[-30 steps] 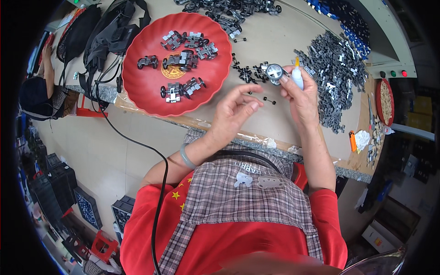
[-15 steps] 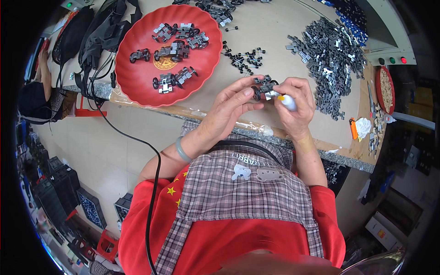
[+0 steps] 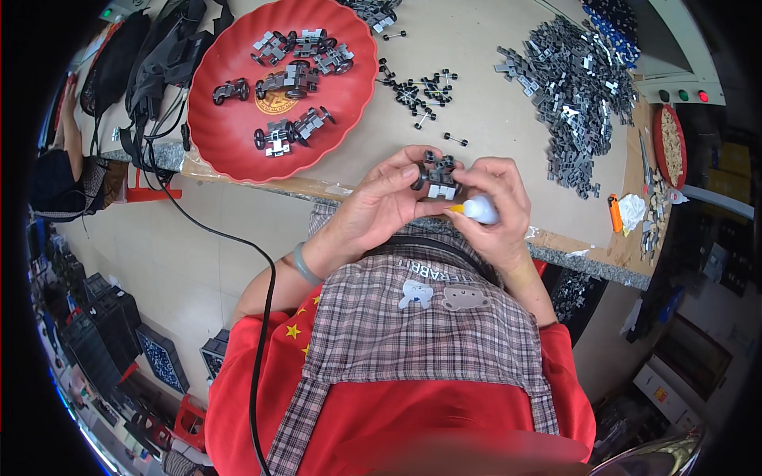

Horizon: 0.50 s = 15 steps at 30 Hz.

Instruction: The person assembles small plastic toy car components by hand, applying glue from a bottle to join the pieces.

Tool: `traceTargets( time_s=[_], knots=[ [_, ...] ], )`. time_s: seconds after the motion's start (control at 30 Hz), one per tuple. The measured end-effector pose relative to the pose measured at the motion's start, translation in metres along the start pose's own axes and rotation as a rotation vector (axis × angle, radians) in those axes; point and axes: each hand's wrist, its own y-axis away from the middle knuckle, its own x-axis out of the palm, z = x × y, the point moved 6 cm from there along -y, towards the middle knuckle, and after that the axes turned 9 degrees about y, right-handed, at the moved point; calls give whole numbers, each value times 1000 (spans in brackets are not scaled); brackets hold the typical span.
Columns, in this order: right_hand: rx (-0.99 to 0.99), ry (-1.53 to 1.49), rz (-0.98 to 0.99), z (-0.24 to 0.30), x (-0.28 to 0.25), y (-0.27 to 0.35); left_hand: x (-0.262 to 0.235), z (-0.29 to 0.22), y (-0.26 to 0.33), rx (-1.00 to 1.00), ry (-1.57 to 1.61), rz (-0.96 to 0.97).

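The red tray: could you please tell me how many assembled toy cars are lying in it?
About 6 on the red tray: three clustered at the far rim, one at the left, one central, one near the front. The overlapping cluster may hide more.

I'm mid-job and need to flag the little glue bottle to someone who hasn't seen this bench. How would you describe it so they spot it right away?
Start at the big red scalloped tray on the beige table, then come toward the person's two hands at the table's near edge. The small glue bottle lies in the right hand, its tip toward the small grey wheeled assembly in the left hand. It is white with a yellow nozzle; the parts around it are grey and black.
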Motion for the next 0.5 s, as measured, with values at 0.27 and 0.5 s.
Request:
traceTargets(
  time_s=[0.27,0.5],
  knots=[
    [8,301,13,-46,1,-17,-6,-4,5,-11,21,-92],
    [17,404,119,-51,8,-21,-8,-2,4,-24,48,-84]
  ],
)
